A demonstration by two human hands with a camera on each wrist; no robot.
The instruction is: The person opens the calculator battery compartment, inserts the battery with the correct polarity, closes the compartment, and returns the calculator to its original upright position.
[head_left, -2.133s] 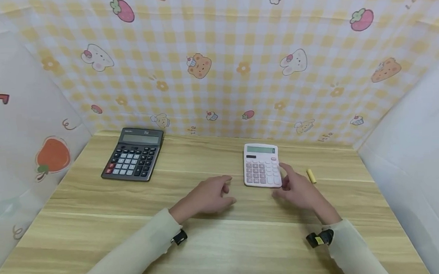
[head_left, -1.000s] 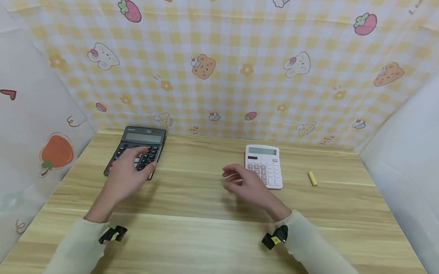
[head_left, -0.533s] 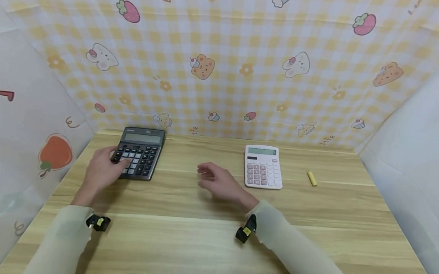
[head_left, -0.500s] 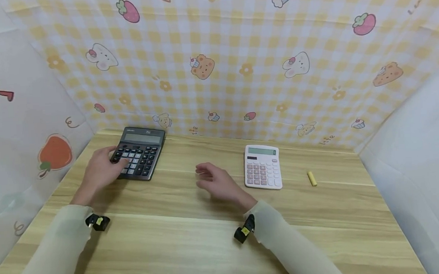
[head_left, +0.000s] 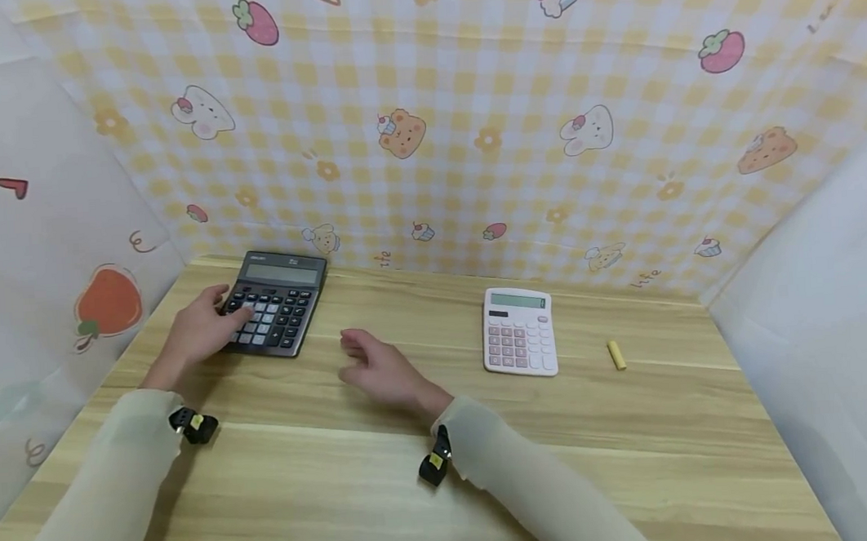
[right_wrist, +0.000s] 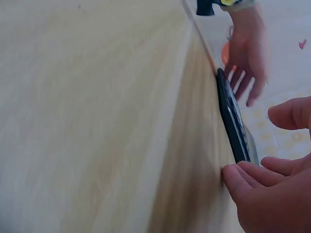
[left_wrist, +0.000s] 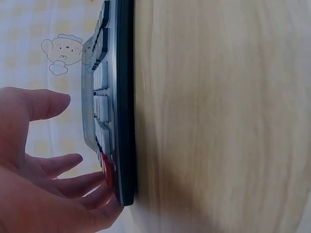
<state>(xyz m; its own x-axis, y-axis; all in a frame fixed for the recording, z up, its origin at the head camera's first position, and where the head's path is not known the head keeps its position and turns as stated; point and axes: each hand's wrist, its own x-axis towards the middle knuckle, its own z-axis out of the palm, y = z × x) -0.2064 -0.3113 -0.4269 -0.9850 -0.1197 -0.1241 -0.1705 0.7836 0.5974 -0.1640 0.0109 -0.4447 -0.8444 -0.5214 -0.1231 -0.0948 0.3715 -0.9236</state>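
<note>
Dark calculator (head_left: 288, 307) lies far left on the surface (head_left: 320, 497), my left hand (head_left: 198, 328) spread at its left edge, right hand (head_left: 385, 373) loosely spread off its right: a two-handed approach, I judge, next needing that right-side gap closed.

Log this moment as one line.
left hand: by left edge of dark calculator | right hand: empty, right of dark calculator | pale calculator: untouched | yellow stick: right of pale calculator

The left calculator (head_left: 279, 305) lies back left on the bench (head_left: 328, 505); the right calculator (head_left: 519, 331) lies between the left one and the stick (head_left: 617, 356).
</note>
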